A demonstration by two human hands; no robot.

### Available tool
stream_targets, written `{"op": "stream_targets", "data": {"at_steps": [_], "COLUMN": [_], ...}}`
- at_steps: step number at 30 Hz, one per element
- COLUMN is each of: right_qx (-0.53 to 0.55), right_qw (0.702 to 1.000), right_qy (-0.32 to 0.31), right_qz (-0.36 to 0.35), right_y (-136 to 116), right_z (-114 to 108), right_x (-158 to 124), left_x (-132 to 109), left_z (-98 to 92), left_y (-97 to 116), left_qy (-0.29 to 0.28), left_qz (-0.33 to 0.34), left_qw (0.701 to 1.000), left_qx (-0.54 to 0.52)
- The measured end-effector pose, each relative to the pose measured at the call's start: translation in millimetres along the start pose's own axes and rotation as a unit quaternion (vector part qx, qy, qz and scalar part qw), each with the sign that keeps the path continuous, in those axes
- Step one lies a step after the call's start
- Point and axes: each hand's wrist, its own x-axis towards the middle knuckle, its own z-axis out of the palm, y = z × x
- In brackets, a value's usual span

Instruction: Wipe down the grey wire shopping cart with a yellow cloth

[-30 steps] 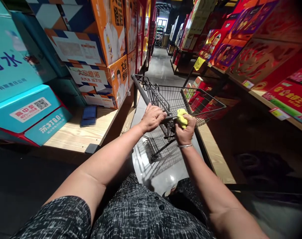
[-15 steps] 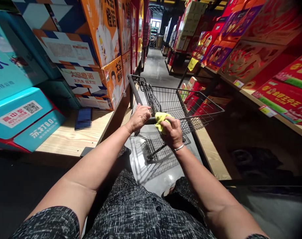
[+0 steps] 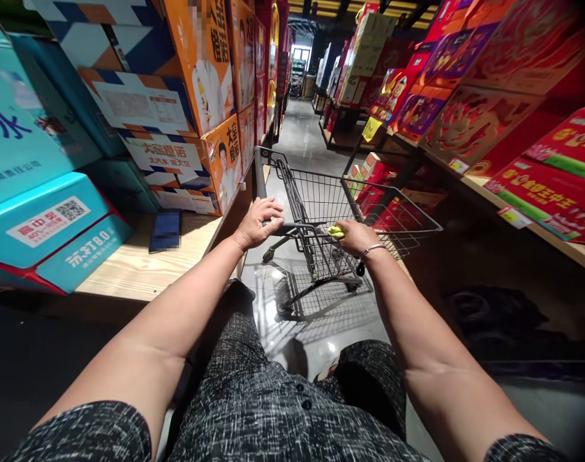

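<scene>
Boxes (image 3: pixel 51 199) in teal stand at the far left on a wooden shelf (image 3: pixel 128 269), with orange-and-blue cartons (image 3: pixel 169 154) stacked just beyond them. A dark phone (image 3: pixel 165 230) lies flat on that shelf, before the cartons. Next, the left hand (image 3: pixel 259 221) rests on the handle (image 3: pixel 262 183) of a wire shopping cart (image 3: pixel 299 205), fingers partly spread — how firmly it grips, I cannot tell. The right hand (image 3: pixel 362 239) is closed around a yellow cloth (image 3: pixel 335 231) — mostly hidden by the fingers — at the cart's near side. Farther right, red gift boxes (image 3: pixel 547 183) sit above price tags (image 3: pixel 514 217).
</scene>
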Motion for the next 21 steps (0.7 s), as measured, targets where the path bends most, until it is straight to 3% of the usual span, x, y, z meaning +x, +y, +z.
{"op": "stream_targets", "data": {"at_steps": [6, 9, 12, 16, 21], "right_qx": [0.010, 0.013, 0.029, 0.076, 0.099], "right_qw": [1.000, 1.000, 0.999, 0.993, 0.985], "right_qy": [0.013, 0.018, 0.019, 0.041, 0.060], "right_qz": [-0.011, -0.019, -0.038, -0.081, -0.129], "right_y": [-18, -25, -32, -49, -77], "right_z": [2, 3, 1, -4, -6], "right_x": [-9, -11, -10, -3, 6], "left_x": [2, 3, 3, 2, 9], "left_z": [-3.4, -10.6, -12.3, 2.7, 18.0], "left_y": [-39, -48, -35, 2, 22], "left_qy": [0.052, 0.078, 0.089, 0.046, 0.031], "left_qz": [-0.021, -0.032, -0.022, -0.017, -0.092], "left_qw": [0.998, 0.995, 0.991, 0.987, 0.974], "left_qx": [0.027, 0.051, 0.096, 0.154, 0.206]}}
